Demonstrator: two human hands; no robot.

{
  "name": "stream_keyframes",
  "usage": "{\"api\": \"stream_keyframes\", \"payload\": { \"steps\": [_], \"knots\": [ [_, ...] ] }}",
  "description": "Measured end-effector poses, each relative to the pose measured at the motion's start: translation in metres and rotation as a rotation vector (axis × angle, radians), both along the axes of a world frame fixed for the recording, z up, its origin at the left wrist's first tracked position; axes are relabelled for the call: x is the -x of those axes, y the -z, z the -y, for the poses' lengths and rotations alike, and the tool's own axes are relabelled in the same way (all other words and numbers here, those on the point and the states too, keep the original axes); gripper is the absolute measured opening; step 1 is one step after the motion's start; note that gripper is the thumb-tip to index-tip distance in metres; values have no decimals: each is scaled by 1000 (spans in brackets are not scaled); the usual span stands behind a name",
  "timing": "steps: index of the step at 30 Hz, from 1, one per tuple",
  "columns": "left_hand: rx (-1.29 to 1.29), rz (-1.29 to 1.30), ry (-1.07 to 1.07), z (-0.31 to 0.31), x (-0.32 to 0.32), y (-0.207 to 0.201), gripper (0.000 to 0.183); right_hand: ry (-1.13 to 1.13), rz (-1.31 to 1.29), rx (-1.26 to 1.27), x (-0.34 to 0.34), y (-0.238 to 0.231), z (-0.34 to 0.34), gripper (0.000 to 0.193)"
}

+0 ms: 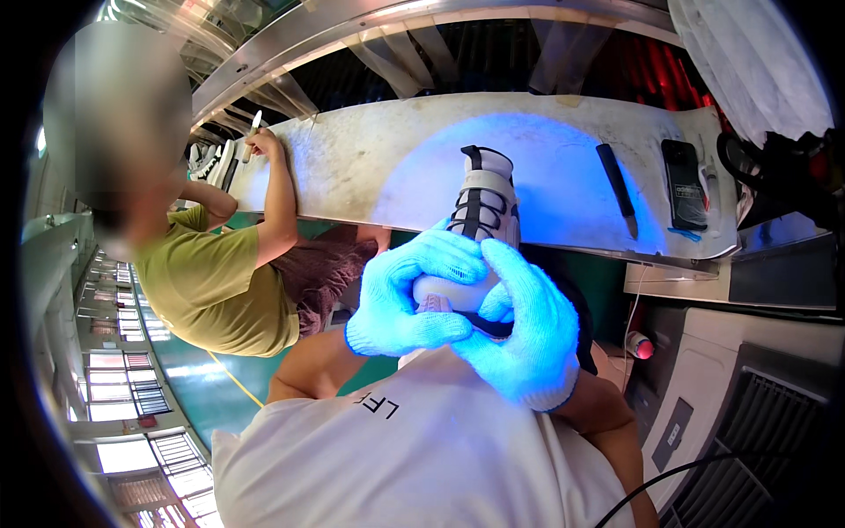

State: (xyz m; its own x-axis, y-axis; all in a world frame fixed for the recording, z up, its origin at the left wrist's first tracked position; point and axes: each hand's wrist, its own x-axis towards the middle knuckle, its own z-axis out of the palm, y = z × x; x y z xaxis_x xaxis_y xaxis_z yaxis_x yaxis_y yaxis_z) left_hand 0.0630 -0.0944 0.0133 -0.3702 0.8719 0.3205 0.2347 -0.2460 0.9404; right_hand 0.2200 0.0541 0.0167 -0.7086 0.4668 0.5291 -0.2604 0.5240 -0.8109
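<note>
A white shoe with black laces stretches away from me, its toe close to my chest and its collar over the table's near edge. In a knitted glove tinted blue by the light, my left hand wraps round the toe from the left. My right hand, gloved the same way, closes on the toe from the right. The fingertips of both hands nearly meet above the shoe's front. A pinkish patch of sole shows between the left thumb and fingers. The palms hide the rest of the toe.
A pale worktable runs across, partly lit blue. On its right lie a black-handled tool and a dark phone. At left a co-worker in a yellow-green shirt holds a thin tool near more shoes. A beige machine stands at lower right.
</note>
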Motion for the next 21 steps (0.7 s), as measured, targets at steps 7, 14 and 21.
{"api": "stream_keyframes", "payload": {
  "steps": [7, 14, 21],
  "knots": [
    [15, 76, 43, 1, 23, 0, 55, -35, -35, -37, 25, -8, -14, 68],
    [26, 127, 27, -6, 39, -15, 51, -93, -14, -20, 43, 4, -17, 72],
    [117, 161, 68, 7, 50, -26, 49, -103, 47, -16, 53, 20, -9, 78]
  ]
}}
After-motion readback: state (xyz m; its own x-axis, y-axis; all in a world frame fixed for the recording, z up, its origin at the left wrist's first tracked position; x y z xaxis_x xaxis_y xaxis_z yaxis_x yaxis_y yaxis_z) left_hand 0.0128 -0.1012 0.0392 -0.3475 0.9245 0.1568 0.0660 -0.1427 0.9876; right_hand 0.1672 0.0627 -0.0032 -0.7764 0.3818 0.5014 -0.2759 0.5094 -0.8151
